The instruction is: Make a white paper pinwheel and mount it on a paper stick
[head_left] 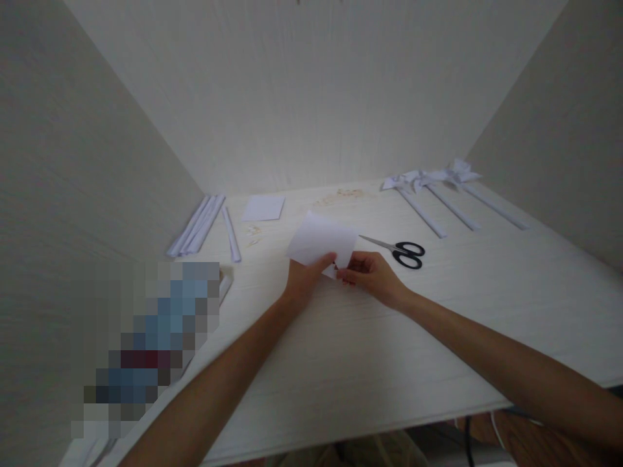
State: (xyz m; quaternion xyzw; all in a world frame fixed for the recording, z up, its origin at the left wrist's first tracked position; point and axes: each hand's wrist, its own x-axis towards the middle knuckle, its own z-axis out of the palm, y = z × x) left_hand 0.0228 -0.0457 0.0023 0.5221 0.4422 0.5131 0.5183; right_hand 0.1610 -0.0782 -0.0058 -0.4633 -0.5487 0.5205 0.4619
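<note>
A white sheet of paper [324,237] is held above the table in the middle of the head view. My left hand [309,275] grips it from below, thumb on top near the lower edge and the other fingers hidden behind it. My right hand [367,272] pinches the paper's lower right corner between thumb and fingers. To the right of the paper lies a pair of scissors [396,250] with black handles, blades pointing left. Behind on the left, a flat square of white paper [264,208] rests on the table.
Several rolled paper sticks [199,224] lie at the back left, with a single paper stick [232,235] beside them. Three paper pinwheels [428,185] on sticks lie back right. Small pale scraps [348,193] are near the back wall. A blurred-out item [160,331] lies at the left wall.
</note>
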